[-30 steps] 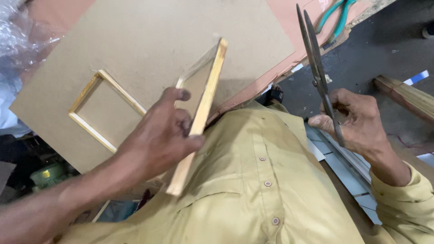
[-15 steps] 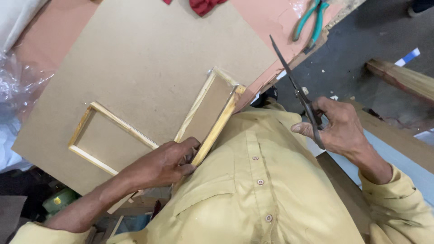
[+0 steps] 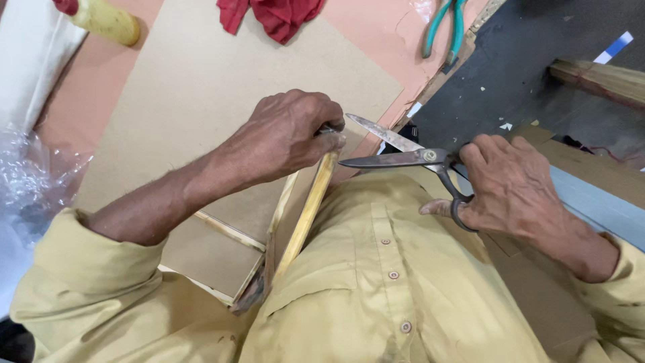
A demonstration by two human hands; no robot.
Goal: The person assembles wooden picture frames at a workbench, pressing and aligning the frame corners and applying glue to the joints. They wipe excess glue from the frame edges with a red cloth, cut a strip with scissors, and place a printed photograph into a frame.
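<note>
Left hand point(image 3: 285, 138) clamped on top end of wooden frame point(image 3: 304, 215), w/ frame standing on edge against person's yellow shirt point(image 3: 390, 282) and over brown board point(image 3: 201, 94). Right hand point(image 3: 517, 188) grips handles of scissors point(image 3: 403, 151), fingers thru loops; blades apart, tips just beside left-hand fingers at frame's top corner. Farther out on pink tabletop point(image 3: 87, 87): red cloth point(image 3: 272, 15), green-handled pliers point(image 3: 443, 27), yellow bottle point(image 3: 104, 20) top left, clear plastic wrap point(image 3: 33, 181) at left edge.

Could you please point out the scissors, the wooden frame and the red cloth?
scissors point(image 3: 403, 159): head view, on the blades.
wooden frame point(image 3: 308, 215): head view, on its raised side strip.
red cloth point(image 3: 275, 15): head view, on its middle.
</note>
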